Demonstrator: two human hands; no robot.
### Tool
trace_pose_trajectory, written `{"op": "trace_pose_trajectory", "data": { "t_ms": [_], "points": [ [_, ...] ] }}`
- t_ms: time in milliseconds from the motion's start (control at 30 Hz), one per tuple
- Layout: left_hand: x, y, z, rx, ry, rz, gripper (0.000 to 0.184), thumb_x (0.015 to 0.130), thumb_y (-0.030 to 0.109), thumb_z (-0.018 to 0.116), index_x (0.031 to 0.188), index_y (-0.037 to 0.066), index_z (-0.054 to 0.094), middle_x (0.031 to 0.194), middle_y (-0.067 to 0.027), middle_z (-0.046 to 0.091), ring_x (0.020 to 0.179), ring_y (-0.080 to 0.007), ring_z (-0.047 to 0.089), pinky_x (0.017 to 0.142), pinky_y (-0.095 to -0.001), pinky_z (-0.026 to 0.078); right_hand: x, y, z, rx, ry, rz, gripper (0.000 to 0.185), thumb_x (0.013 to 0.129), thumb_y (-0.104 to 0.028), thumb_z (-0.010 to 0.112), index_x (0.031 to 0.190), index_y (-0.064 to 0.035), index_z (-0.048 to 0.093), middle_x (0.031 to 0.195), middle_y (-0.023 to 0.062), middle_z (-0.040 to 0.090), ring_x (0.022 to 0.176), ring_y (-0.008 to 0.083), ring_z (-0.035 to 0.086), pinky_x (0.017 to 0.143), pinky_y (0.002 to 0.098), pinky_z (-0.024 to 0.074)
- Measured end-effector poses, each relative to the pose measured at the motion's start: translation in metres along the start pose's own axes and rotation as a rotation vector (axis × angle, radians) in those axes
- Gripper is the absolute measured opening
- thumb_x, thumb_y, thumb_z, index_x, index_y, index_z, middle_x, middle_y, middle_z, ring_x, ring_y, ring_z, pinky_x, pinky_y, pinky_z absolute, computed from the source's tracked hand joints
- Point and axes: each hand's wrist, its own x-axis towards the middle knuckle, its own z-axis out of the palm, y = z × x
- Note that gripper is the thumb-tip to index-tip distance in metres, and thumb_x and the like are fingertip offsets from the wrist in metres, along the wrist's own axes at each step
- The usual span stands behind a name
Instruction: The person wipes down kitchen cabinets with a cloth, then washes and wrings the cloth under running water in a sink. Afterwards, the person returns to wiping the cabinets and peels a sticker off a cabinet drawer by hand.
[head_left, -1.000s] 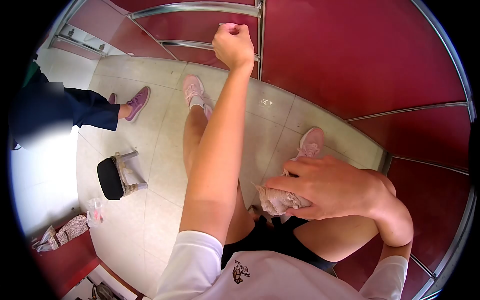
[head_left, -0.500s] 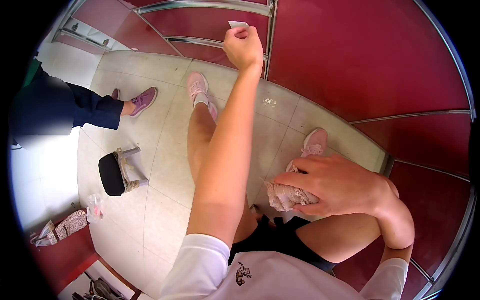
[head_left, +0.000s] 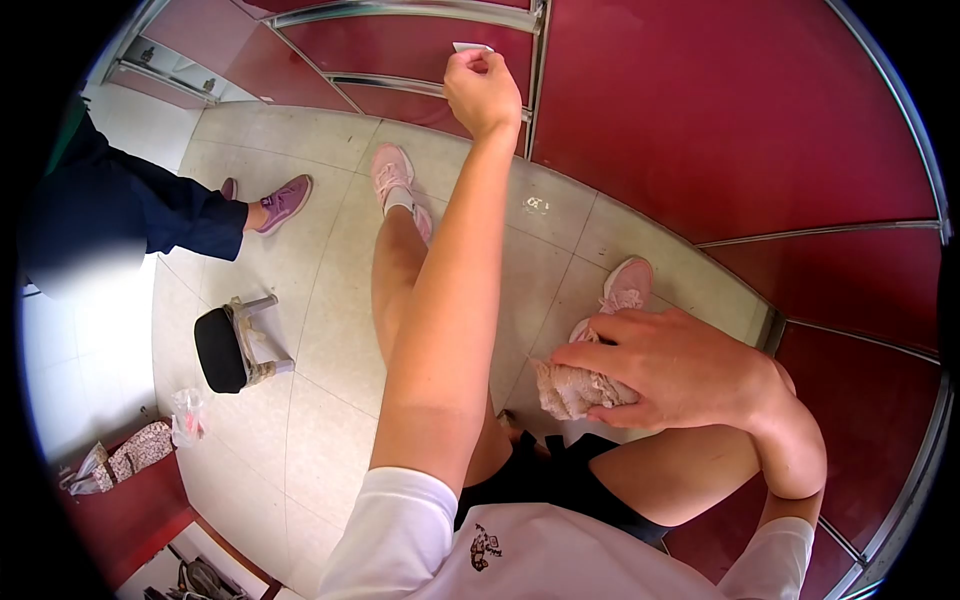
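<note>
At the top, in front of red drawer fronts, my left hand (head_left: 483, 97) is closed in a pinch on a small flat white piece (head_left: 471, 47), of which only an edge shows above the fingers. My left arm stretches forward over my left leg. Lower right, my right hand (head_left: 680, 368) wraps round a crumpled beige cloth (head_left: 582, 388) with frayed edges and holds it above my thighs. My right fingertips are partly hidden by the cloth.
Red cabinets (head_left: 700, 110) with metal trims stand ahead. A black-topped stool (head_left: 220, 350) is at left on the tiled floor. Behind it are a plastic bag (head_left: 187, 417) and a patterned bundle (head_left: 140, 451). Another person's leg (head_left: 190, 215) in dark trousers shows at upper left.
Compared with a second ago, the white piece in my left hand shows more clearly, and that hand sits slightly farther right in view. My right hand still grips the cloth.
</note>
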Motion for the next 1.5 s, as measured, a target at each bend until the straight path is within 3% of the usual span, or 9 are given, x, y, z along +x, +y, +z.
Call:
{"op": "trace_pose_trajectory", "data": {
  "t_ms": [300, 400, 600, 667, 900, 1000, 1067, 1300, 1500],
  "points": [
    [0.001, -0.003, 0.001, -0.127, -0.023, -0.071, 0.024, 0.085, 0.020, 0.067, 0.087, -0.004, 0.065, 0.076, -0.0085, 0.065, 0.069, -0.0165, 0.059, 0.066, -0.0327, 0.049, 0.001, 0.001, 0.002, 0.000, 0.009, -0.005, 0.051, 0.084, -0.030, 0.066, 0.130, -0.0140, 0.051, 0.108, 0.0118, 0.056, 0.101, 0.0305, 0.056, 0.084, 0.0417, 0.0466],
    [0.002, -0.008, 0.003, -0.111, -0.008, -0.049, 0.026, 0.086, 0.022, 0.067, 0.089, -0.004, 0.065, 0.075, -0.0079, 0.064, 0.068, -0.0164, 0.058, 0.066, -0.0329, 0.049, -0.001, 0.004, 0.005, -0.003, 0.118, -0.078, 0.044, 0.082, -0.024, 0.068, 0.123, -0.0109, 0.056, 0.096, 0.0124, 0.057, 0.094, 0.0326, 0.061, 0.076, 0.0435, 0.0482],
    [0.008, -0.010, 0.002, -0.028, -0.061, 0.056, 0.023, 0.086, 0.018, 0.065, 0.088, -0.004, 0.064, 0.077, -0.0110, 0.065, 0.070, -0.0196, 0.061, 0.067, -0.0345, 0.049, -0.001, 0.004, 0.003, 0.000, 0.122, -0.078, 0.043, 0.083, -0.024, 0.068, 0.122, -0.0099, 0.056, 0.094, 0.0128, 0.057, 0.090, 0.0323, 0.061, 0.075, 0.0438, 0.0481],
    [0.007, -0.006, -0.002, 0.042, -0.120, -0.022, 0.020, 0.086, 0.019, 0.061, 0.087, -0.001, 0.058, 0.078, -0.0120, 0.063, 0.073, -0.0281, 0.062, 0.071, -0.0414, 0.049, -0.002, 0.005, 0.003, 0.010, 0.129, -0.082, 0.043, 0.084, -0.025, 0.068, 0.122, -0.0095, 0.056, 0.092, 0.0129, 0.057, 0.089, 0.0322, 0.061, 0.074, 0.0435, 0.0479],
    [0.011, -0.009, -0.005, 0.078, -0.131, -0.068, 0.022, 0.085, 0.021, 0.062, 0.085, 0.000, 0.057, 0.080, -0.0124, 0.063, 0.074, -0.0298, 0.062, 0.071, -0.0422, 0.049, -0.002, 0.005, 0.002, 0.011, 0.112, -0.076, 0.043, 0.084, -0.025, 0.067, 0.122, -0.0091, 0.056, 0.092, 0.0133, 0.057, 0.088, 0.0323, 0.061, 0.074, 0.0437, 0.0476],
    [0.012, -0.011, -0.006, 0.106, -0.146, -0.026, 0.023, 0.086, 0.023, 0.061, 0.086, 0.000, 0.057, 0.080, -0.0115, 0.062, 0.075, -0.0297, 0.061, 0.072, -0.0426, 0.049, -0.001, 0.006, 0.004, -0.008, 0.127, -0.099, 0.043, 0.084, -0.025, 0.066, 0.122, -0.0089, 0.056, 0.092, 0.0134, 0.057, 0.088, 0.0326, 0.061, 0.075, 0.0443, 0.0472],
    [0.010, -0.017, -0.002, 0.088, -0.095, -0.005, 0.027, 0.086, 0.025, 0.062, 0.092, -0.002, 0.061, 0.082, -0.0130, 0.066, 0.076, -0.0252, 0.064, 0.074, -0.0370, 0.050, -0.002, 0.006, 0.005, -0.001, 0.141, -0.100, 0.043, 0.084, -0.024, 0.066, 0.123, -0.0089, 0.056, 0.093, 0.0139, 0.057, 0.088, 0.0331, 0.061, 0.075, 0.0447, 0.0470],
    [0.006, -0.006, -0.004, 0.084, -0.096, 0.044, 0.030, 0.087, 0.028, 0.062, 0.095, -0.001, 0.059, 0.085, -0.0137, 0.065, 0.082, -0.0273, 0.063, 0.077, -0.0391, 0.048, -0.001, 0.006, 0.004, 0.003, 0.128, -0.090, 0.046, 0.084, -0.024, 0.066, 0.125, -0.0087, 0.054, 0.095, 0.0146, 0.057, 0.092, 0.0334, 0.060, 0.076, 0.0443, 0.0473],
    [0.012, -0.014, -0.005, 0.123, -0.144, 0.078, 0.020, 0.089, 0.022, 0.058, 0.088, 0.002, 0.056, 0.083, -0.0095, 0.060, 0.080, -0.0286, 0.060, 0.073, -0.0422, 0.048, -0.001, 0.005, 0.001, 0.012, 0.107, -0.069, 0.047, 0.084, -0.024, 0.067, 0.126, -0.0084, 0.054, 0.097, 0.0146, 0.057, 0.094, 0.0331, 0.060, 0.077, 0.0438, 0.0478]
  ]
}}
